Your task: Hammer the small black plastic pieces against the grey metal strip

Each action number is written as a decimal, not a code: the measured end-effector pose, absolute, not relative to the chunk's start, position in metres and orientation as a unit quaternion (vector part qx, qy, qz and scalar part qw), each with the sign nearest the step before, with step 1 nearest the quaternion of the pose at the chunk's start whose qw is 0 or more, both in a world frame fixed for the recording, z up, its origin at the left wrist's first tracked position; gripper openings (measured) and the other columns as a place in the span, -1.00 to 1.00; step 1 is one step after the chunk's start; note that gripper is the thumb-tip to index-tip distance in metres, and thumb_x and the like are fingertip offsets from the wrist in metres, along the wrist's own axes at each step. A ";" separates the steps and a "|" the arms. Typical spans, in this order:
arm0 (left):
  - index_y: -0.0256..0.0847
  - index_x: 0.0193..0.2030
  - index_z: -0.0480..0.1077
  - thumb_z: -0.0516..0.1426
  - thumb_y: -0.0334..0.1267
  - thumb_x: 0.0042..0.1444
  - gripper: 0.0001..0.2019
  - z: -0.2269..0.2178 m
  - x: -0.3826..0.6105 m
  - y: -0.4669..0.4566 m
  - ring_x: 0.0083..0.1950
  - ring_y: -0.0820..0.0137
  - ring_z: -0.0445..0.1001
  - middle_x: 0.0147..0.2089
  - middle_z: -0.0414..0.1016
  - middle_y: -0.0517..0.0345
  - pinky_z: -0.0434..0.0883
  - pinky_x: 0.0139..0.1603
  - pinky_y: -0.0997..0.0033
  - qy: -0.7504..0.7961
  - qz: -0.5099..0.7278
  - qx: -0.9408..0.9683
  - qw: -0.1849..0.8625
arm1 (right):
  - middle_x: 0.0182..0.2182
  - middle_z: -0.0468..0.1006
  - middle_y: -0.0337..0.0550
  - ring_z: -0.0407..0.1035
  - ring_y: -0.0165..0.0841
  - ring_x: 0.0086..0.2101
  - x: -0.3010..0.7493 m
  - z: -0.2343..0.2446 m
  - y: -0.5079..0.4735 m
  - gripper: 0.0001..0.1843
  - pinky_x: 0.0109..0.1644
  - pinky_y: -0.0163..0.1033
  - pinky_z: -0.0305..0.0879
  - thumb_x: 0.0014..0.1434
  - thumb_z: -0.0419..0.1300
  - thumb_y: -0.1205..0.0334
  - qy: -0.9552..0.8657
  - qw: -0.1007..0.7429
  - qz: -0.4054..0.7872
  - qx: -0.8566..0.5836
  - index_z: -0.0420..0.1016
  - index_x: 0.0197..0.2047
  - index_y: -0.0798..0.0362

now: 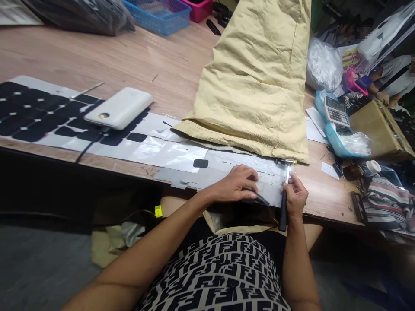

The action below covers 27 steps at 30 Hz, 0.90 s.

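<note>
My right hand (295, 195) is closed around a small hammer (283, 211) with a black grip, a metal shaft and a yellow tip on its head. The hammer stands over the table's front edge, its head near the lower edge of a tan cloth piece (253, 95). To the left, my left hand (238, 185) has its fingers curled around a short dark strip-like piece (262, 199), whose exact kind I cannot make out. Beneath both hands lies a grey-white board (220, 170). A small black patch (200, 163) rests left of my left hand.
A white power bank (119, 108) with a cable sits on a black patterned sheet (42, 110) at left. Blue basket (162, 17) stands at the back. On the right are a calculator (337, 110), a blue tray (343, 147), a cardboard box (379, 129) and another person's hand (383, 98).
</note>
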<state>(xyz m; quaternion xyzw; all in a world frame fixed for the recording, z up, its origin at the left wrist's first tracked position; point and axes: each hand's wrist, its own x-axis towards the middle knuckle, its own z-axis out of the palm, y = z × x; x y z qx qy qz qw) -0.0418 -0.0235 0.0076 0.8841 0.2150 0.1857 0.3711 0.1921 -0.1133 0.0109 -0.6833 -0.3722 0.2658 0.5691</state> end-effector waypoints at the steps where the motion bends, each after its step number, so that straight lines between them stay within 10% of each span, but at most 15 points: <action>1: 0.05 -0.19 0.62 0.23 -0.02 0.22 -0.83 0.010 -0.044 -0.033 0.25 0.11 0.24 0.17 0.43 0.11 0.15 0.29 0.04 0.197 0.172 0.889 0.375 | -0.38 0.42 -0.29 0.33 -0.52 -0.55 0.192 0.011 -0.114 -0.40 -0.39 -0.26 0.36 0.00 0.31 0.17 -0.376 0.566 0.265 -0.684 0.56 0.14 0.10; 8: -0.04 -0.26 0.61 0.40 -0.08 0.00 -0.81 0.010 -0.051 -0.072 0.43 -0.08 0.08 0.41 0.24 0.08 0.10 0.39 -0.18 0.198 0.174 0.902 0.342 | -0.38 0.43 -0.29 0.30 -0.53 -0.55 0.193 0.008 -0.115 -0.43 -0.39 -0.26 0.38 0.02 0.32 0.16 -0.391 0.557 0.255 -0.686 0.58 0.14 0.09; 21: -0.22 -0.15 0.56 0.03 -0.31 0.27 -0.75 0.011 -0.027 0.032 -0.06 0.03 0.33 -0.25 0.49 -0.12 0.22 -0.01 0.02 0.484 0.225 0.832 0.152 | -0.37 0.46 -0.27 0.29 -0.52 -0.56 0.194 0.007 -0.114 -0.41 -0.42 -0.27 0.36 0.01 0.33 0.15 -0.398 0.559 0.253 -0.682 0.57 0.14 0.12; 27: -0.21 0.42 0.18 -0.01 -0.39 0.28 -0.45 0.022 -0.011 0.036 -0.08 0.03 0.31 -0.21 0.54 -0.11 0.18 -0.05 0.07 0.494 0.220 0.830 0.137 | -0.35 0.47 -0.25 0.31 -0.53 -0.56 0.193 0.009 -0.115 -0.39 -0.43 -0.29 0.34 0.01 0.32 0.18 -0.397 0.557 0.265 -0.680 0.55 0.15 0.16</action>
